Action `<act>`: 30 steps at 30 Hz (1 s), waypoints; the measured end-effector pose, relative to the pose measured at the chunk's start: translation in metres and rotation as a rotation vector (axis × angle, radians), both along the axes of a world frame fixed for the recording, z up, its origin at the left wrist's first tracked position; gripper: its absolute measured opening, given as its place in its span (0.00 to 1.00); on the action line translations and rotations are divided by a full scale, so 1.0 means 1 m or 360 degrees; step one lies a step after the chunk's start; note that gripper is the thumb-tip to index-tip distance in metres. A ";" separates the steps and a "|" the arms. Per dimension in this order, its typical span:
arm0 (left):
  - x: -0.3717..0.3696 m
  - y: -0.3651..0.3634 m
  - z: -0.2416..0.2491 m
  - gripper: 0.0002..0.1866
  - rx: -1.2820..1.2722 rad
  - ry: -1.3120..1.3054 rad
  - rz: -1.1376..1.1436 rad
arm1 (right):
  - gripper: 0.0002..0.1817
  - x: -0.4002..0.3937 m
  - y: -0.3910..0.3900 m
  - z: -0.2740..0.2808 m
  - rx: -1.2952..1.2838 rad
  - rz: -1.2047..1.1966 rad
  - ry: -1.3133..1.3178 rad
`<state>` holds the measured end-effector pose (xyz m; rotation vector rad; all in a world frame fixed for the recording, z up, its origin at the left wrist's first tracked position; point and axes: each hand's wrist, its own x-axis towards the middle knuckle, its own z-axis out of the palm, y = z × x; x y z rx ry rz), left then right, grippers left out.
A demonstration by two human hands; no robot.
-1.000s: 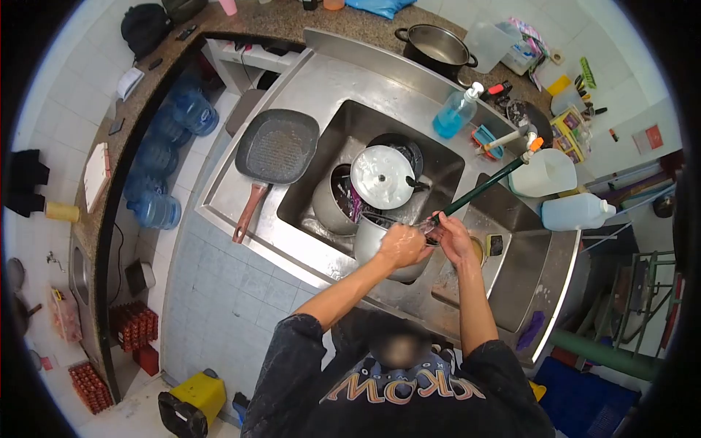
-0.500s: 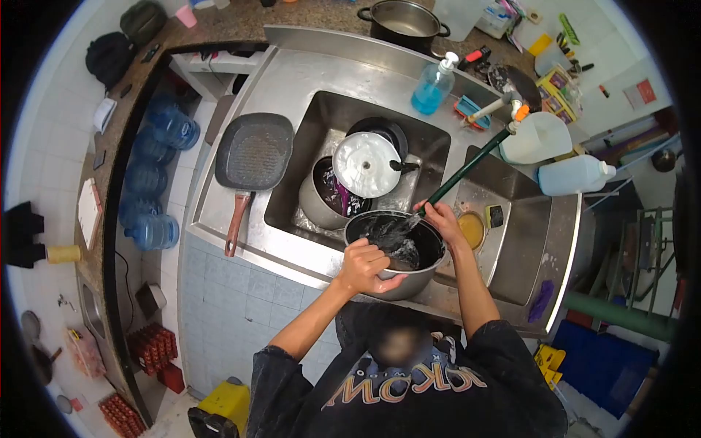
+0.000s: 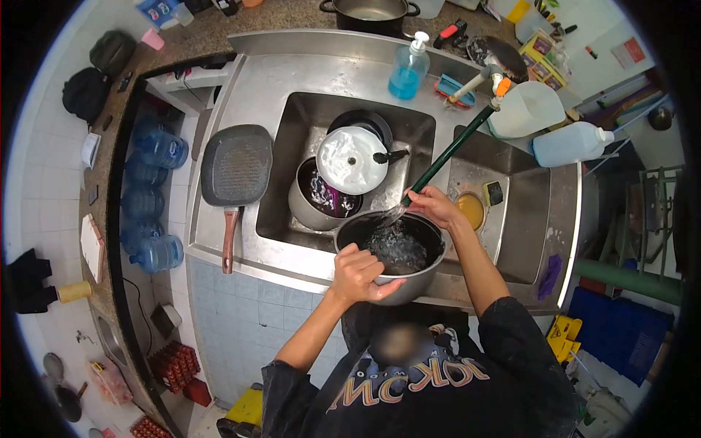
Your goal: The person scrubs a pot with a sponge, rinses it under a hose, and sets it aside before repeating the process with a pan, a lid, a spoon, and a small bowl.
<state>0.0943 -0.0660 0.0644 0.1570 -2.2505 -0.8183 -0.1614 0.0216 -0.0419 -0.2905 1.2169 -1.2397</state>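
Observation:
My left hand is closed round the near-left rim of a deep grey pot with a dark inside. My right hand grips the lower end of a green hose above the pot's far rim. Water streams from the hose into the pot, where it swirls and splashes. Left of it in the sink basin stands another grey pot, wet and soapy inside, with something purple in it. A shiny round lid with a black handle rests over that pot's far side, partly covering a black pan.
A grill pan lies on the left drainboard. Behind the basins stand a blue soap bottle, a tap, a white tub and a bluish jug. The right basin holds a sponge and a yellowish dish.
The camera view has shifted, moving the sink slightly left in the picture. The pot looks tilted a little differently, and the water in it is more stirred up. Both hands keep their holds.

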 end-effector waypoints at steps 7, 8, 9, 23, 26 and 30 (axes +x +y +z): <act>-0.011 -0.003 -0.006 0.28 -0.0432 -0.0203 0.0085 | 0.14 0.009 0.017 0.026 -0.0287 -0.0049 -0.0063; -0.011 -0.005 -0.006 0.27 -0.0475 -0.0239 0.0127 | 0.14 0.011 0.019 0.022 -0.0262 -0.0131 -0.0121; -0.010 -0.008 -0.005 0.27 -0.0476 -0.0247 0.0123 | 0.14 0.014 0.020 0.019 -0.0235 -0.0213 -0.0185; 0.006 -0.032 0.030 0.21 -0.0702 -0.1062 -0.0285 | 0.11 0.035 -0.003 -0.001 -0.0117 -0.0415 -0.0083; 0.007 -0.041 0.027 0.22 -0.0636 -0.0825 -0.0382 | 0.14 0.033 0.000 -0.005 -0.0064 -0.0382 0.0019; 0.003 -0.041 0.022 0.26 -0.0490 -0.0482 -0.0521 | 0.16 0.029 -0.002 -0.007 0.0016 -0.0337 0.0147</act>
